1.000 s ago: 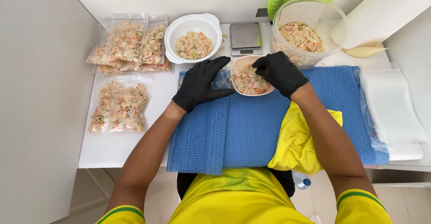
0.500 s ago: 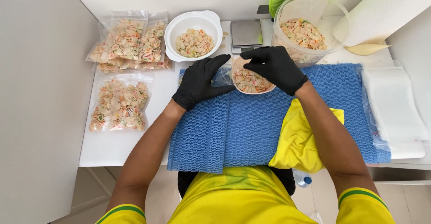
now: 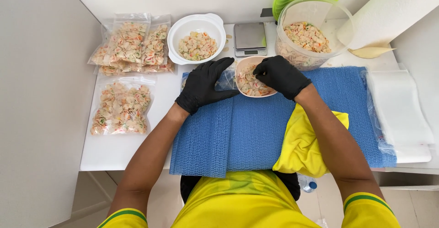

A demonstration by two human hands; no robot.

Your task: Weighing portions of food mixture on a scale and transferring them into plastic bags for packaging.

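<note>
Pink bowl of pasta sits on the blue mat, right hand grasping its rim, left hand pressing flat on a clear bag.

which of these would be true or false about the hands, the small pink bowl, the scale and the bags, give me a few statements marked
1. Both hands wear black gloves: left hand, right hand. True.
2. The right hand rests on the small pink bowl. True.
3. The scale carries a bowl. False: its platform is bare.
4. The filled bags lie right of the blue mat. False: they lie to its left.
5. The white bowl is empty. False: it holds pasta pieces.
</note>
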